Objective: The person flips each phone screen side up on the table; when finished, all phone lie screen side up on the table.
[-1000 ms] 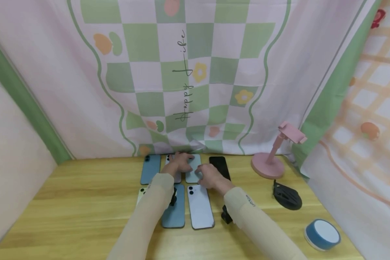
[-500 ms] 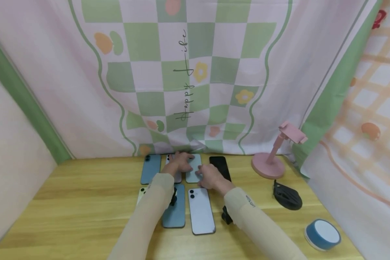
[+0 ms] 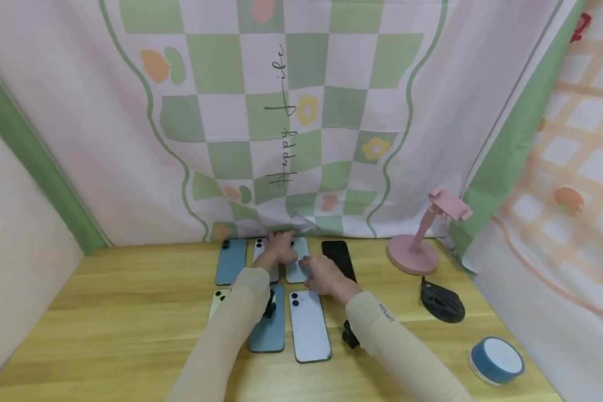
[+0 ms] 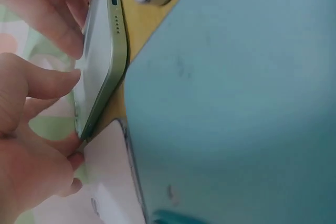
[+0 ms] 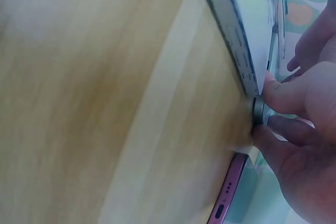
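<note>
A pale green phone (image 3: 296,273) lies back up in the rear row between my two hands. My left hand (image 3: 281,247) holds it at its far left part; in the left wrist view the thumb is over the back and the fingers are by the corner. At the near right corner, my right hand (image 3: 324,273) pinches the same phone (image 4: 100,51), by the port edge. A white phone (image 3: 310,329) lies just in front, its edge (image 5: 247,45) close to my right thumb. Left of it is a blue phone (image 3: 271,335), partly under my left sleeve.
The back row also has a blue phone (image 3: 231,262), a white phone (image 4: 110,166) partly covered by my left hand and a black phone (image 3: 339,259). A yellow phone (image 3: 217,301) is half hidden. Right stand a pink phone stand (image 3: 413,254), black mouse (image 3: 442,302) and blue-white round container (image 3: 496,360).
The white front phone has slid a little towards me, away from the pale green phone. Both hands stay around the pale green phone with only slight finger movement.
</note>
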The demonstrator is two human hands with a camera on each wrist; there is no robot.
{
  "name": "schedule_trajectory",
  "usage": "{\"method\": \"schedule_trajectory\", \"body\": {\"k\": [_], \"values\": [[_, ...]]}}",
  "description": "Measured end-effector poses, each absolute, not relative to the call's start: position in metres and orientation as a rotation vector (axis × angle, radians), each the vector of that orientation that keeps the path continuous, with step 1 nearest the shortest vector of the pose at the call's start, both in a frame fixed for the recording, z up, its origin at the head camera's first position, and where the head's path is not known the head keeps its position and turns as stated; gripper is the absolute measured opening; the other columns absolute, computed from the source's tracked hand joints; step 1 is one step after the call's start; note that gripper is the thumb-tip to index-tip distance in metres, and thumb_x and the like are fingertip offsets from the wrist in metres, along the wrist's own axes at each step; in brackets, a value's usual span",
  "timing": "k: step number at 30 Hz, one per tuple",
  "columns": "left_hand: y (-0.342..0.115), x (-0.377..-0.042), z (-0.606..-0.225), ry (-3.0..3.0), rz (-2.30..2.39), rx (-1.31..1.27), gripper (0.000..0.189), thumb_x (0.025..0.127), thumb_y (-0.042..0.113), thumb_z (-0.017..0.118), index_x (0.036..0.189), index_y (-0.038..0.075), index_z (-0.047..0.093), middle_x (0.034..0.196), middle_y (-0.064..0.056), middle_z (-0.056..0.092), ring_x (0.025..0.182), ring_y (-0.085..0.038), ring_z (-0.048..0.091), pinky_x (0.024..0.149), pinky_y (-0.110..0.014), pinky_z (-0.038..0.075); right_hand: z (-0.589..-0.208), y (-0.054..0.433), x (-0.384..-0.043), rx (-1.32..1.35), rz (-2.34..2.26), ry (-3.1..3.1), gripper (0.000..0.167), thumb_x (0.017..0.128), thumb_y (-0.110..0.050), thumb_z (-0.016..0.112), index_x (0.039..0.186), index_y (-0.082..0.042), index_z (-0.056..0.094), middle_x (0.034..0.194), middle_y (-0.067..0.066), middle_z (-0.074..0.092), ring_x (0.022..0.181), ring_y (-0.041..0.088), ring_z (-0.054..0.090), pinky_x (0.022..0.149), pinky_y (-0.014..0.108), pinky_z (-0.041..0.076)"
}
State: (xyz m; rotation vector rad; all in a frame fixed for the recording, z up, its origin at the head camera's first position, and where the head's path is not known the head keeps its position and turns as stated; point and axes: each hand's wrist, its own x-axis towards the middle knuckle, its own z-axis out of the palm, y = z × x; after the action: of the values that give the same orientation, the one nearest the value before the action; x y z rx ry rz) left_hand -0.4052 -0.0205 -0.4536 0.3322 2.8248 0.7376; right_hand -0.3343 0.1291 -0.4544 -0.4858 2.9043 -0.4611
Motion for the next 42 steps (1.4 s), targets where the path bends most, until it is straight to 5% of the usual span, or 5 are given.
{"method": "schedule_trajectory", "body": {"k": [4, 17, 25, 34, 42], "values": [[-0.016, -0.403, -0.453, 2.866, 0.805, 0.299, 0.075, 0.089, 0.010, 0.063, 0.160, 0.018, 0.040, 0.163, -0.026, 0.039, 0.154, -0.051, 0.025, 0.129, -0.066, 0.017, -0.452, 0.132, -0.333, -0.503, -0.480, 2.895, 0.055, 0.092, -0.014, 0.079, 0.143, -0.005, 0.061, 0.149, 0.016, 0.061, 0.139, 0.035, 0.057, 0.114, 0.048, 0.050], [-0.020, -0.401, -0.450, 2.823, 1.128, 0.126, 0.069, 0.088, 0.001, 0.066, 0.153, 0.008, 0.045, 0.155, -0.017, 0.053, 0.144, -0.036, 0.050, 0.121, -0.049, 0.043, -0.452, 0.131, -0.329, -0.494, -0.504, 2.832, 0.053, 0.095, -0.014, 0.074, 0.146, -0.007, 0.059, 0.158, 0.015, 0.053, 0.146, 0.035, 0.050, 0.115, 0.046, 0.049], [-0.021, -0.405, -0.448, 2.815, 1.140, 0.054, 0.060, 0.087, 0.002, 0.067, 0.146, 0.006, 0.051, 0.148, -0.018, 0.059, 0.138, -0.035, 0.055, 0.119, -0.047, 0.045, -0.449, 0.133, -0.329, -0.511, -0.512, 2.828, 0.053, 0.097, -0.013, 0.072, 0.147, -0.007, 0.058, 0.159, 0.014, 0.052, 0.148, 0.036, 0.048, 0.116, 0.046, 0.048], [-0.023, -0.410, -0.455, 2.849, 1.105, -0.094, 0.039, 0.081, 0.011, 0.069, 0.120, 0.002, 0.068, 0.112, -0.015, 0.071, 0.094, -0.030, 0.064, 0.081, -0.041, 0.056, -0.446, 0.134, -0.327, -0.508, -0.525, 2.835, 0.053, 0.097, -0.012, 0.072, 0.147, -0.006, 0.057, 0.158, 0.015, 0.053, 0.143, 0.034, 0.053, 0.113, 0.046, 0.050], [-0.029, -0.450, -0.498, 2.822, 1.171, -0.134, 0.031, 0.078, 0.011, 0.068, 0.109, 0.007, 0.073, 0.097, -0.010, 0.072, 0.084, -0.028, 0.065, 0.065, -0.037, 0.051, -0.448, 0.137, -0.327, -0.569, -0.603, 2.811, 0.053, 0.097, -0.011, 0.071, 0.148, -0.004, 0.056, 0.159, 0.017, 0.050, 0.148, 0.035, 0.049, 0.117, 0.047, 0.047]]}}
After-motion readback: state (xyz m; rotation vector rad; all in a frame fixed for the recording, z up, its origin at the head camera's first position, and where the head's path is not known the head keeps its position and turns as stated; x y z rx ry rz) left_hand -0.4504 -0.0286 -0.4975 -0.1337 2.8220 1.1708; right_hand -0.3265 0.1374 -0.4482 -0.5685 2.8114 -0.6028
